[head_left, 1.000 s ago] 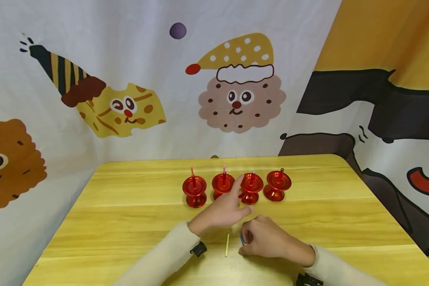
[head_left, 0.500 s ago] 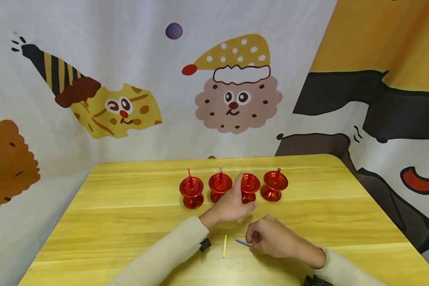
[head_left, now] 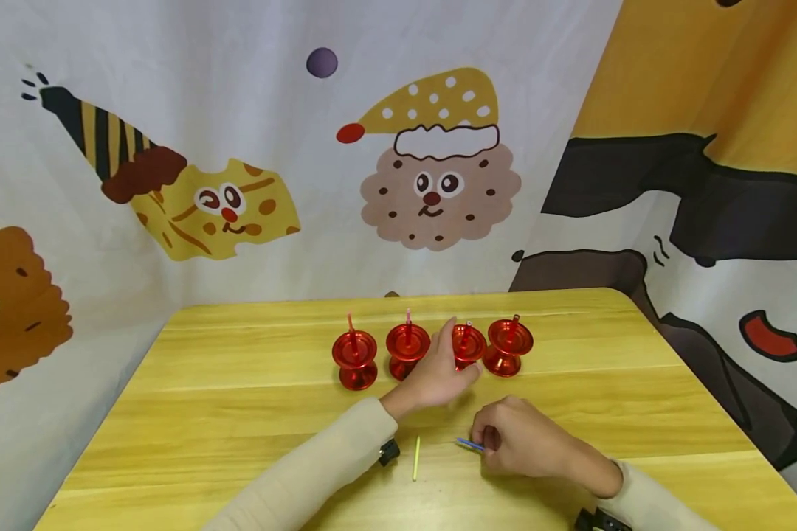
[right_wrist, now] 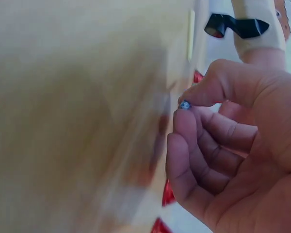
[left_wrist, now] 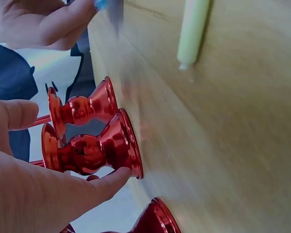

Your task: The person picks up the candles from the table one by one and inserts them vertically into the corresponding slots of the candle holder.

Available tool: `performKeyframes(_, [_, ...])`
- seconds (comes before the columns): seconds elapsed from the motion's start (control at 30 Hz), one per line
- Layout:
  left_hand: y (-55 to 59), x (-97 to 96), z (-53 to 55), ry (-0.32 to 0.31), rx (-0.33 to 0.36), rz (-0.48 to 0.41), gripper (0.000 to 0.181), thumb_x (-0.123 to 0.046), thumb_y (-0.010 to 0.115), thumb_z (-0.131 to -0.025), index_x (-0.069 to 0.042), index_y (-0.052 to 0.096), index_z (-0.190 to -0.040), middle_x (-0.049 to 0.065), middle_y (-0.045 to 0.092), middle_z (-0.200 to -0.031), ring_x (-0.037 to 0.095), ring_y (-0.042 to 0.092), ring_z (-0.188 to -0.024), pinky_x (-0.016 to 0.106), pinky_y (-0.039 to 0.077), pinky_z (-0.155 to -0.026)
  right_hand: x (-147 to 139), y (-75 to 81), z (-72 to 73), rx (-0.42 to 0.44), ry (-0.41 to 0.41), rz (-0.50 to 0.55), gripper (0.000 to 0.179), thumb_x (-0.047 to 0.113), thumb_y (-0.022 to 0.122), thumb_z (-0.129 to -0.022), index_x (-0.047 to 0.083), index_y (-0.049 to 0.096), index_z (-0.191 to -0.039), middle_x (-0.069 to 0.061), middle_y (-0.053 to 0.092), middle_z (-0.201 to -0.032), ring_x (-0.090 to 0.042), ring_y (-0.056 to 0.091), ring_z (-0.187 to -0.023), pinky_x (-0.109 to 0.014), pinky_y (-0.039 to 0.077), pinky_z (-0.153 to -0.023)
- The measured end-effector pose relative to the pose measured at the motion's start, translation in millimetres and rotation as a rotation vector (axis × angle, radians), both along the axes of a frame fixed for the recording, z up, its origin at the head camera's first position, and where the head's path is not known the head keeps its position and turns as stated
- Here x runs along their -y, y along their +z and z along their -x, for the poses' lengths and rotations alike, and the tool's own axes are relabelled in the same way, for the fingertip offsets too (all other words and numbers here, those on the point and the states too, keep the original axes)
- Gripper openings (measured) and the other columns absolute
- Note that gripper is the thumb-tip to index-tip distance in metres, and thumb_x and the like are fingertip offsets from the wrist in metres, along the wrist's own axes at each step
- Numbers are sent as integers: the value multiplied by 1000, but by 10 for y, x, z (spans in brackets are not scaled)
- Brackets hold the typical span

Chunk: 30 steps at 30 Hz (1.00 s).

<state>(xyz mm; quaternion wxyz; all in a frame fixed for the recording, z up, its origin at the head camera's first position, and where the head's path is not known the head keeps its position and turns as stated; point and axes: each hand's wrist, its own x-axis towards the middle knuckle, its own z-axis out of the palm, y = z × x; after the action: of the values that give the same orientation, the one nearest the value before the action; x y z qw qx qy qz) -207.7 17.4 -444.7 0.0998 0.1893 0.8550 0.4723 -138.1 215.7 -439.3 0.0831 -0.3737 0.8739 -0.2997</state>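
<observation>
My right hand [head_left: 528,439] pinches a thin blue candle [head_left: 468,444] between thumb and fingers, low over the table. In the right wrist view only the end of the blue candle [right_wrist: 185,104] shows at the fingertips. My left hand [head_left: 438,377] reaches to the third shiny red candle holder [head_left: 468,343] from the left and partly hides it. In the left wrist view a straight finger [left_wrist: 109,187] lies right at the base of a red holder [left_wrist: 89,153], the thumb apart. A yellow candle [head_left: 416,459] lies on the table between the forearms.
Left of the third holder stand a holder with a red candle [head_left: 354,350] and a holder with a pink candle [head_left: 407,343]. At the row's right end, a holder [head_left: 509,339] has a short red stem. A cartoon-printed curtain [head_left: 259,88] hangs behind the wooden table [head_left: 239,442].
My left hand has shifted right, closer around the third holder. My right hand has moved right with the blue candle, which now shows more. The view has turned slightly.
</observation>
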Motion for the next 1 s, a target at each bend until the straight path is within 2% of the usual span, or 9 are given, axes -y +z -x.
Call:
performKeyframes(0.13, [54, -6, -13, 4, -5, -5, 89, -33, 64, -109, -2, 12, -175, 29, 23, -175, 45, 38, -156, 58, 38, -123, -124, 69, 60, -15, -8, 45, 32, -8, 80, -71, 20, 72, -83, 20, 61, -75, 4, 57, -67, -22, 53, -59])
performKeyframes(0.3, [44, -27, -3, 19, -25, 1, 84, -28, 66, -110, 4, 19, -171, 29, 29, -172, 42, 41, -154, 53, 38, -124, -271, 142, 180, -25, -23, 100, 35, -9, 80, -74, 21, 65, -81, 17, 57, -73, 3, 53, -65, -22, 49, -58])
performKeyframes(0.4, [19, -34, 13, 23, -43, -1, 82, -27, 66, -110, 6, 21, -170, 29, 33, -170, 41, 42, -154, 52, 38, -124, -332, 181, 271, -25, -48, 142, 34, -10, 78, -77, 21, 66, -83, 15, 59, -75, 0, 56, -67, -24, 50, -59])
performKeyframes(0.53, [-7, -30, 40, 17, -47, -29, 80, -24, 67, -109, 7, 23, -168, 30, 38, -165, 39, 47, -150, 50, 40, -123, -351, 247, 397, -13, -126, 234, 32, -12, 78, -82, 19, 69, -88, 11, 66, -81, -7, 63, -72, -27, 55, -64])
performKeyframes(0.63, [-8, -16, 52, 6, -23, -60, 80, -23, 67, -109, 6, 22, -168, 29, 45, -160, 36, 52, -146, 48, 43, -120, -313, 302, 489, -35, -201, 318, 29, -12, 79, -86, 16, 71, -91, 6, 70, -87, -13, 69, -77, -27, 58, -69])
performKeyframes(0.8, [-16, 4, 62, -16, 22, -106, 81, -23, 68, -109, 3, 20, -169, 28, 54, -155, 32, 58, -141, 45, 45, -118, -195, 379, 626, -126, -330, 408, 18, -8, 80, -91, 7, 75, -96, -1, 74, -91, -13, 74, -81, -24, 60, -72])
performKeyframes(1.0, [-19, 11, 70, -30, 47, -103, 83, -25, 67, -110, 1, 17, -171, 27, 54, -155, 29, 59, -139, 44, 45, -118, -50, 435, 751, -207, -429, 487, 7, -3, 80, -95, 2, 78, -99, -7, 79, -91, -11, 75, -78, -19, 59, -71])
